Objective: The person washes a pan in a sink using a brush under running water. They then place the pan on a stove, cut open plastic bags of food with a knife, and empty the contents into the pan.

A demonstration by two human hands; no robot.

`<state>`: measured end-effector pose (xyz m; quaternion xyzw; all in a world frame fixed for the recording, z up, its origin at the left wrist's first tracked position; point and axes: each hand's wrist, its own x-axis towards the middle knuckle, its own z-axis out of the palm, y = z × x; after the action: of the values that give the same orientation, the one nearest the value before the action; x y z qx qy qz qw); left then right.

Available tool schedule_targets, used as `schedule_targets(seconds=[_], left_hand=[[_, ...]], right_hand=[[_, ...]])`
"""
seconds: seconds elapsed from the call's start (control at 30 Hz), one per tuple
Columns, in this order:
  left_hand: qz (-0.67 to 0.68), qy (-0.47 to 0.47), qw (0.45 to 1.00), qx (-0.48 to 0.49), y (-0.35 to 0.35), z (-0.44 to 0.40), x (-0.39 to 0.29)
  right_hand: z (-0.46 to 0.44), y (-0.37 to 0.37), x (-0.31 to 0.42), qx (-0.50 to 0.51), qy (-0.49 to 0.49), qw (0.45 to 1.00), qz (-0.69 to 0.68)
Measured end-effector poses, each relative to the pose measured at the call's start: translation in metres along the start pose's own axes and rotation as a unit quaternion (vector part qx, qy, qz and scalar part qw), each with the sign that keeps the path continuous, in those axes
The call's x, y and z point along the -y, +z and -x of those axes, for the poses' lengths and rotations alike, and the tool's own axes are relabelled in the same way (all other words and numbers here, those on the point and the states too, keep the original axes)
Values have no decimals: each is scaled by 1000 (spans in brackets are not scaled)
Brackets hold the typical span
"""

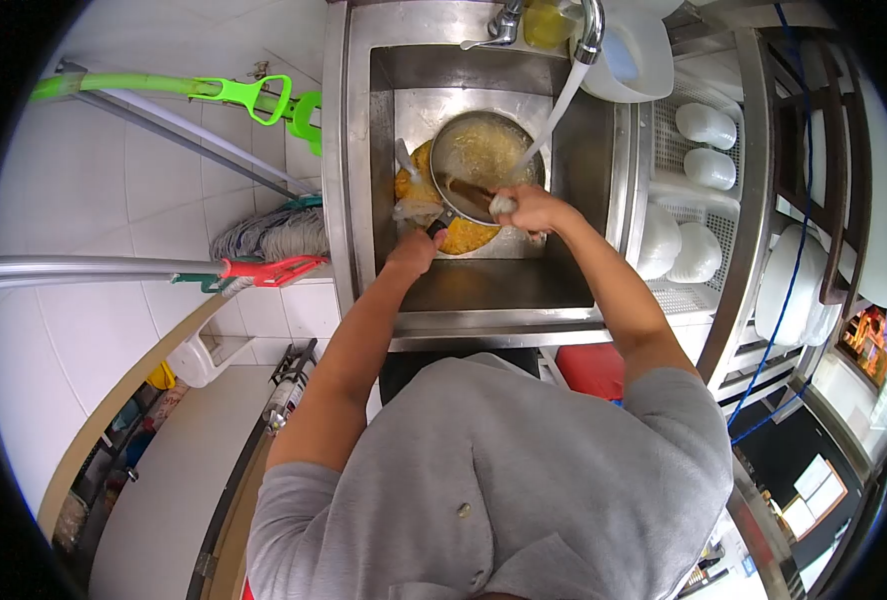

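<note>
count: 1 pan [445,145], just ahead of the left fingers; 1 brown tool [469,190], leftward from the right fingertips, over the pan; 1 running faucet [594,32], well beyond the right fingers; 1 steel sink [464,68] around both hands. left hand [419,252]: reaching forward, fingers wrapped on the pan's black handle [442,223]. right hand [532,212]: angled inward, fingers clamped on the brown tool, pale wad [504,205] at fingertips.

L hand [417,252] & R hand [532,211] curled
</note>
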<state>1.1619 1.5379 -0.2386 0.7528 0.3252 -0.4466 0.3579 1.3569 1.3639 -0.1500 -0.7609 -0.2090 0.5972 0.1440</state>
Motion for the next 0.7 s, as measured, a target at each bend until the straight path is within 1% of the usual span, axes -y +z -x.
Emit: schedule_targets(seconds=[0.07,0.1,0.13,0.17,0.23,0.27,0.3,0.37,0.43,0.47,0.5,0.53,0.57,0.63,0.67,0.7], left_hand=[[1,-11,1000,3,2,1,3],[-5,7,1000,-13,4,2,5],[-8,17,1000,-20,1,5,1],[-10,27,999,-27,-1,7,-3],[12,11,1000,23,-18,21,-15],[7,10,1000,20,-20,19,-16],[11,0,1000,23,-16,20,-17],[13,-9,1000,24,-19,17,-15],[0,8,999,40,-12,18,-12],[0,7,999,46,-8,19,-12],[6,14,1000,16,-7,19,-13],[11,19,1000,-18,-11,19,-14],[8,19,1000,-23,-16,18,-18],[20,-17,998,52,-19,21,-27],[16,-13,999,49,-21,17,-26],[16,-11,999,40,-16,16,-20]], right_hand=[[2,-5,-10,2,-11,1000,-25],[3,-7,-15,6,-22,999,-47],[-14,-7,-24,-33,-42,996,-67],[-34,2,-38,-33,-40,996,-68],[-69,21,-57,-192,-31,973,-125],[-54,25,-43,-155,-42,977,-139],[-34,30,-32,-153,-45,977,-145],[-2,28,-21,-46,-29,990,-133],[-54,45,-68,-115,-131,982,-72],[-62,42,-59,-159,-72,980,-92],[-71,36,-52,-202,-16,973,-109],[-93,39,-59,-297,-22,954,-5],[-91,42,-42,-301,-26,953,-9],[-69,66,-5,-225,0,957,-181],[-47,75,16,-210,6,960,-183],[-48,73,17,-214,7,959,-186]])
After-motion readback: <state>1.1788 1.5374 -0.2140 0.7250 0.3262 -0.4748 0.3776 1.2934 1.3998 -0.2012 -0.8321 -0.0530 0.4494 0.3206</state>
